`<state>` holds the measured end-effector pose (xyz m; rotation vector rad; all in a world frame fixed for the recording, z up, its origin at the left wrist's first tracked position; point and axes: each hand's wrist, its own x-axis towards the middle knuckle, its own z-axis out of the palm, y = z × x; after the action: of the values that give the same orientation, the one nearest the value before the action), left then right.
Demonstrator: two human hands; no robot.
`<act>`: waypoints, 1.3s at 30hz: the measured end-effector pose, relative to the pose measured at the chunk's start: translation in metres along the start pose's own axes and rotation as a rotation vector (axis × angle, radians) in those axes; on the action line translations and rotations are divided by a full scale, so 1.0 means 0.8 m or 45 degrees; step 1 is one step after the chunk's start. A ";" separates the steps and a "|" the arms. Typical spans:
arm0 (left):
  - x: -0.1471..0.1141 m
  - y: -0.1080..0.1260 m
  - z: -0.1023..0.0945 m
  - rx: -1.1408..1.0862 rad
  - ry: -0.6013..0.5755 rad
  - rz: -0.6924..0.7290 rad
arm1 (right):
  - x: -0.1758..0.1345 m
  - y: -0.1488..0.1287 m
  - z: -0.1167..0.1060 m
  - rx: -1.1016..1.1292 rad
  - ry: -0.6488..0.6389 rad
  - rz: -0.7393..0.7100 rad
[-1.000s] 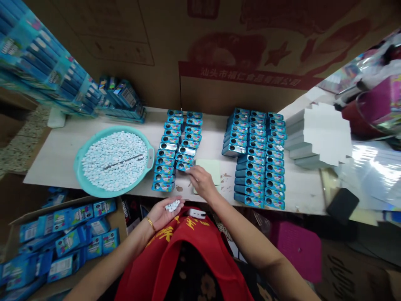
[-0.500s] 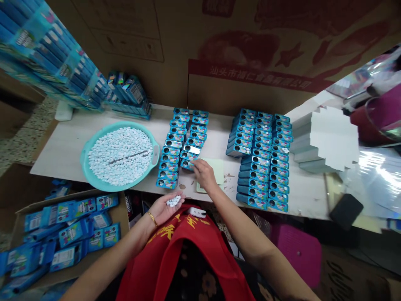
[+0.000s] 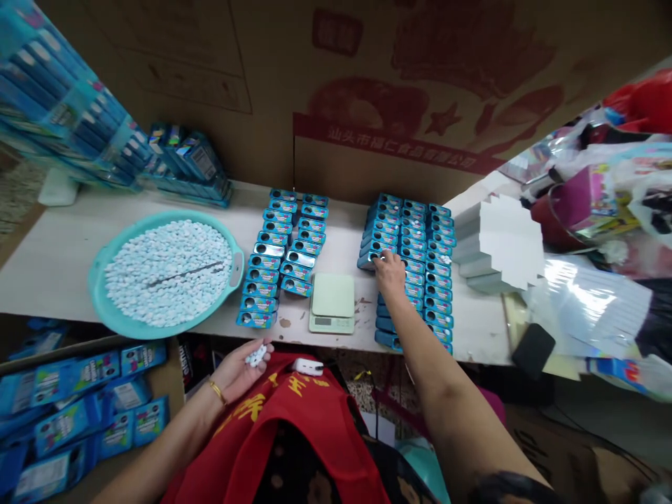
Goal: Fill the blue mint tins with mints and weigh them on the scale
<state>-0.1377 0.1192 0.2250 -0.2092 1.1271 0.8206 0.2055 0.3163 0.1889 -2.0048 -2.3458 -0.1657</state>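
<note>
My left hand (image 3: 244, 367) is cupped palm up near the table's front edge, holding a small heap of white candies (image 3: 257, 355). My right hand (image 3: 391, 274) reaches to the group of small blue boxes on the right, fingers closed at the front box (image 3: 369, 260) of its left column; the hand partly hides the boxes behind it. These boxes stand in tight columns with round dark openings on top. A second group of blue boxes (image 3: 260, 276) stands in two columns left of a pale green scale (image 3: 332, 302), whose plate is bare.
A turquoise basin (image 3: 99, 304) full of white candies, with a dark stick across them, stands at the left. Stacked white card (image 3: 512, 241) and a black object (image 3: 533, 351) lie at the right. A large carton (image 3: 273, 147) walls the back. An open carton (image 3: 176, 385) of blue packs sits lower left.
My right hand has moved right, from the left group of boxes beside the scale to the right group. My left hand still cups the candies. The view has shifted right.
</note>
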 end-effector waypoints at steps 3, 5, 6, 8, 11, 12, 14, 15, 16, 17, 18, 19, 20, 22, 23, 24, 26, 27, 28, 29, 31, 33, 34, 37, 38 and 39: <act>-0.001 -0.002 0.005 -0.015 0.025 -0.025 | -0.001 -0.003 -0.005 -0.083 -0.064 -0.101; 0.001 -0.004 0.006 -0.012 0.031 -0.040 | -0.008 -0.008 -0.019 -0.110 -0.099 -0.191; 0.002 -0.004 0.007 -0.008 0.027 -0.045 | -0.013 -0.013 -0.030 -0.120 -0.105 -0.238; 0.007 -0.005 0.010 0.003 0.002 -0.059 | -0.026 -0.031 -0.053 -0.124 -0.121 -0.327; 0.011 -0.005 0.019 0.027 -0.051 -0.079 | -0.051 -0.073 -0.082 -0.062 -0.211 -0.447; 0.012 -0.005 0.023 0.038 -0.067 -0.083 | -0.060 -0.090 -0.088 -0.020 -0.248 -0.477; 0.012 -0.004 0.029 0.064 -0.090 -0.083 | -0.076 -0.120 -0.093 0.087 -0.304 -0.529; 0.011 -0.004 0.032 0.077 -0.097 -0.082 | -0.083 -0.132 -0.093 0.137 -0.317 -0.545; 0.011 -0.004 0.034 0.089 -0.102 -0.080 | -0.089 -0.141 -0.092 0.180 -0.325 -0.549; 0.010 -0.004 0.035 0.096 -0.105 -0.079 | -0.094 -0.147 -0.090 0.216 -0.330 -0.539; 0.010 -0.004 0.035 0.099 -0.110 -0.079 | -0.098 -0.150 -0.088 0.252 -0.332 -0.524; 0.010 -0.004 0.035 0.097 -0.117 -0.081 | -0.100 -0.148 -0.085 0.298 -0.326 -0.509; 0.010 -0.004 0.034 0.094 -0.124 -0.084 | -0.103 -0.143 -0.083 0.365 -0.307 -0.500; 0.011 -0.005 0.030 0.091 -0.134 -0.091 | -0.105 -0.125 -0.078 0.562 -0.211 -0.471; 0.012 -0.005 0.028 0.093 -0.136 -0.094 | -0.106 -0.114 -0.076 0.665 -0.146 -0.439; 0.012 -0.006 0.026 0.097 -0.133 -0.097 | -0.107 -0.104 -0.074 0.749 -0.086 -0.394; 0.013 -0.008 0.023 0.105 -0.123 -0.102 | -0.107 -0.088 -0.070 0.818 -0.024 -0.303; 0.012 -0.008 0.023 0.107 -0.117 -0.104 | -0.106 -0.085 -0.068 0.806 -0.028 -0.285; 0.012 -0.009 0.022 0.108 -0.112 -0.108 | -0.106 -0.084 -0.067 0.776 -0.050 -0.291; 0.012 -0.010 0.023 0.108 -0.109 -0.111 | -0.105 -0.087 -0.065 0.735 -0.079 -0.310; 0.011 -0.011 0.024 0.105 -0.111 -0.118 | -0.103 -0.098 -0.064 0.644 -0.143 -0.360; 0.010 -0.012 0.027 0.098 -0.119 -0.120 | -0.102 -0.112 -0.066 0.583 -0.189 -0.400; 0.010 -0.012 0.028 0.094 -0.124 -0.119 | -0.101 -0.118 -0.067 0.576 -0.204 -0.412; 0.009 -0.014 0.028 0.081 -0.144 -0.112 | -0.100 -0.125 -0.072 0.634 -0.186 -0.387; 0.009 -0.014 0.027 0.076 -0.149 -0.111 | -0.099 -0.124 -0.073 0.649 -0.161 -0.357; 0.009 -0.015 0.025 0.071 -0.151 -0.110 | -0.099 -0.123 -0.074 0.650 -0.135 -0.331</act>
<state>-0.1138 0.1254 0.2248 -0.1594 1.0213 0.7144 0.1193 0.2171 0.2346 -1.5018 -2.3815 0.4919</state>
